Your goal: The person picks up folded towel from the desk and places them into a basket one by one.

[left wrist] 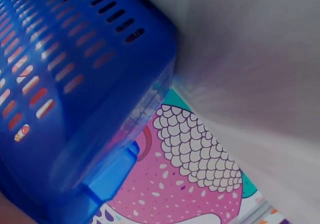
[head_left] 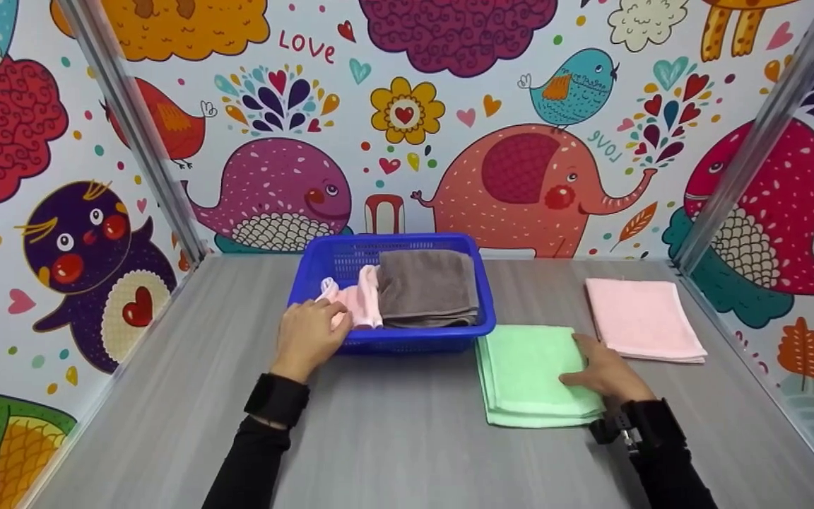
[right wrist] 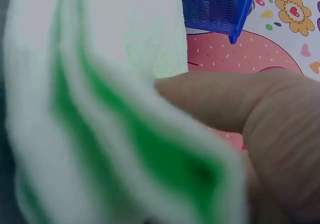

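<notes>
My left hand (head_left: 310, 336) reaches over the near left rim of a blue plastic basket (head_left: 414, 339), its bent fingers on a rumpled pink towel (head_left: 367, 297) inside. Whether it grips that towel or the rim, I cannot tell. In the left wrist view the basket's slotted wall (left wrist: 115, 59) fills the upper left. Beside the pink towel lies a folded grey-brown towel (head_left: 428, 286). My right hand (head_left: 608, 371) rests at the right edge of a folded green towel (head_left: 534, 375), thumb and fingers spread apart. The right wrist view shows its thumb (right wrist: 210, 96) against the towel's layered edge (right wrist: 135, 114).
A folded pink towel (head_left: 647, 318) lies on the grey table (head_left: 393, 431) behind and right of my right hand. Walls with printed cartoon animals (head_left: 520, 191) stand behind the table and at both sides, with metal posts (head_left: 142, 134) at the corners.
</notes>
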{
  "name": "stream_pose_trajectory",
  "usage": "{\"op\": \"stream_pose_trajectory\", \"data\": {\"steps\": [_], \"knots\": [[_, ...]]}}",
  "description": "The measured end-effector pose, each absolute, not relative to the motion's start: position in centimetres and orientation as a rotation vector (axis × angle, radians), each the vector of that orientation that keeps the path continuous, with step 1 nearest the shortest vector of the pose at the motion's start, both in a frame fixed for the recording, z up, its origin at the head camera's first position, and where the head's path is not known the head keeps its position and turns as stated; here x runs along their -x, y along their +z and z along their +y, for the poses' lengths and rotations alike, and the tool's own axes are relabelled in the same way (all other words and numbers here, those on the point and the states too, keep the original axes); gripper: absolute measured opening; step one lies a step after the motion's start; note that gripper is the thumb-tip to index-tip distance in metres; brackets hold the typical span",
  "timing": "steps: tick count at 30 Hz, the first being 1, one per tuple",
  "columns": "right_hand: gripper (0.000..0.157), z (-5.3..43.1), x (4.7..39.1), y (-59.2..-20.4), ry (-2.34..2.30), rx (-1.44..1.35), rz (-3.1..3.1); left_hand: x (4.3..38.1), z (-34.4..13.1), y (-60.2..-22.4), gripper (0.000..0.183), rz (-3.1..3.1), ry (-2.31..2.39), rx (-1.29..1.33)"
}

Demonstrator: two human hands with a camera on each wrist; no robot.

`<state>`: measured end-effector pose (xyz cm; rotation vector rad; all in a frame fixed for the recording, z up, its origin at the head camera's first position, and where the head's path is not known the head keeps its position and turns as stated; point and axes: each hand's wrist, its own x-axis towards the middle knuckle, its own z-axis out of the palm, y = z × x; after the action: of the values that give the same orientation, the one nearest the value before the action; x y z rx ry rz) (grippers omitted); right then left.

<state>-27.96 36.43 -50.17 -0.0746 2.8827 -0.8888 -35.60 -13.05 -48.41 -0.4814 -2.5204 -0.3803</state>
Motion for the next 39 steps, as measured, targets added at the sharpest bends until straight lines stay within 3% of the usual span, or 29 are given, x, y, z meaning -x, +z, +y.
{"op": "stream_pose_trajectory", "data": {"steps": [8, 16, 21, 24, 30, 34, 39], "knots": [[0.093, 36.3, 27.7, -50.0, -0.867, 0.088, 2.859, 35.4, -12.8, -48.5, 0.025, -2.496, -0.36, 0.459], [0.112, 36.8, 27.3, -49.2, -0.855, 0.097, 2.73, 35.3, -12.5, -48.3, 0.023, -2.52, -0.383, 0.442], [0.107, 36.9, 27.2, -49.3, -0.88, 0.123, 2.726, 34.7, -11.6, -47.8, 0.027, -2.423, -0.391, 0.461], [0.104, 36.7, 27.0, -49.3, -0.871, 0.138, 2.73, 34.0, -10.3, -47.6, 0.03, -2.277, -0.39, 0.54], [0.1, 35.5, 26.7, -49.5, -0.877, 0.2, 2.689, 31.5, -5.7, -48.3, 0.013, -2.159, -0.407, 0.869], [0.098, 33.5, 26.5, -49.8, -0.935, 0.215, 2.668, 29.4, -3.1, -49.6, 0.024, -2.428, -0.375, 0.965], [0.097, 30.3, 26.3, -50.3, -0.962, 0.248, 2.698, 27.8, -1.3, -50.9, 0.063, -2.788, -0.361, 0.862]]}}
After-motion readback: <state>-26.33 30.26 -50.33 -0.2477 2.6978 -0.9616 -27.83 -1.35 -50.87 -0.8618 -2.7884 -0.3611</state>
